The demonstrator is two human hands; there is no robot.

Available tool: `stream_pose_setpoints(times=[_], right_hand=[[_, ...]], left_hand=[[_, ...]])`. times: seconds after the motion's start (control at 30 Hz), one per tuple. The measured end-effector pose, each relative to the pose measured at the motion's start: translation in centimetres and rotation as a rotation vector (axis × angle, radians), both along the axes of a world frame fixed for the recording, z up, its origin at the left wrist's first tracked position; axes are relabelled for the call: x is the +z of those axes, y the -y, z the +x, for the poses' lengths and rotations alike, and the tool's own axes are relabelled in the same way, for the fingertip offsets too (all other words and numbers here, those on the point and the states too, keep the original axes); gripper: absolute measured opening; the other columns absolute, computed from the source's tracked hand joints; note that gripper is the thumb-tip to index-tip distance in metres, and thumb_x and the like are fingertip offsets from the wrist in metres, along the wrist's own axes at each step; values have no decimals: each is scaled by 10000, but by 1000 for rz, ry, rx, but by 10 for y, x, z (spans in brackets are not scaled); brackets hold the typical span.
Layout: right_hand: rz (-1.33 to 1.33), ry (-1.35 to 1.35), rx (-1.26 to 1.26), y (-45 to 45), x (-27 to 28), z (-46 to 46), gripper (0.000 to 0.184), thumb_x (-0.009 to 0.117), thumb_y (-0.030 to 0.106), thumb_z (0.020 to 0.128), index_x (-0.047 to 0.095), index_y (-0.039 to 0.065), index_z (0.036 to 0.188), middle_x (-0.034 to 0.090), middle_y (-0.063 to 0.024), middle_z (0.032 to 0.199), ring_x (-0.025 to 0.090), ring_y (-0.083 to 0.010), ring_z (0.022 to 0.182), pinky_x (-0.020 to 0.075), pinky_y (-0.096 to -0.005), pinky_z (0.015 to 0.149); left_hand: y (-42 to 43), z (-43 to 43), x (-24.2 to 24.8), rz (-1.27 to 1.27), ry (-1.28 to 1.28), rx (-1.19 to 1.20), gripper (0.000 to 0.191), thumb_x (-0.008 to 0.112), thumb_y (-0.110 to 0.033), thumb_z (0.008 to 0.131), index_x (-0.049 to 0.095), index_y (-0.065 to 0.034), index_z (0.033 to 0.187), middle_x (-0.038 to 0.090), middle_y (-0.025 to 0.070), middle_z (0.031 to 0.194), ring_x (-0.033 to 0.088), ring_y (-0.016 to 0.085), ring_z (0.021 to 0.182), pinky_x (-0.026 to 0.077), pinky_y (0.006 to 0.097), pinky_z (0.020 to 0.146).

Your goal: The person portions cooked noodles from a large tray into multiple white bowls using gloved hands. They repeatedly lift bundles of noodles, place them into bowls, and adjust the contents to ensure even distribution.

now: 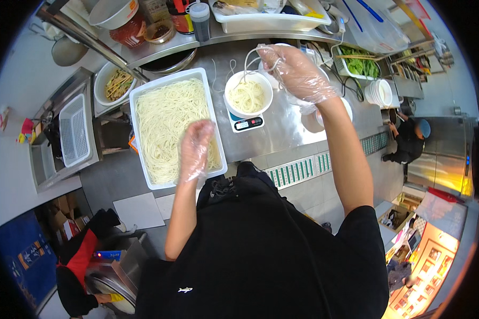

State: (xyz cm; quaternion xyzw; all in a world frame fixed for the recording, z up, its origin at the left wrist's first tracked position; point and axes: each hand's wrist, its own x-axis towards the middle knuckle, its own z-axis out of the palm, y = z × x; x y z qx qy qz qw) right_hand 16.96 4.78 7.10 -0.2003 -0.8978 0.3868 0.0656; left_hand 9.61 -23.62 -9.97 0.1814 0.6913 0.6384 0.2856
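A white bowl [229, 85] with pale noodles [246, 97] in it stands on a digital kitchen scale [243, 123] with a lit display. Beyond it and to its right, my right hand [297, 73], in a clear plastic glove, pinches several noodle strands [248, 60] that loop down toward the bowl. My left hand [196, 149], also gloved, is over the right side of a white tray [219, 153] full of noodles [169, 123]. Its fingers are curled and blurred, so I cannot tell whether they hold anything. Other white containers [345, 109] sit partly hidden behind my right hand and forearm.
A steel shelf [159, 56] crosses the far side, carrying a squeeze bottle [200, 22] and a white bin [271, 26]. Leafy greens [359, 62] fill a basket at the right. Cables [349, 85] lie nearby. People [411, 139] [78, 267] work at both sides.
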Motion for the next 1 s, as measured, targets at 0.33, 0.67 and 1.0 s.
stream_pose_setpoints(times=[0.33,0.67,1.0], right_hand=[[111,414,61,-39,-177,-51,349,652,273,920,774,-33,1035,749,-260,1093,734,-416,985,571,-486,868],[-26,348,-32,-43,-211,-15,284,735,117,793,790,0,1046,753,-235,1120,733,-378,1079,587,-461,916],[169,160,119,-11,-254,18,508,669,289,836,694,-53,1211,663,-223,1327,677,-371,1192,539,-491,1016]], left_hand=[[-4,43,-35,-185,260,132,420,713,-372,1008,655,-31,1246,720,121,1179,690,214,1060,515,350,918],[-49,36,-46,-231,187,136,483,693,-399,1012,604,-42,1326,680,128,1290,644,256,1195,494,448,1020],[-136,-59,-113,-247,-25,136,731,547,-510,1024,427,-53,1583,458,150,1613,427,325,1492,328,538,1210]])
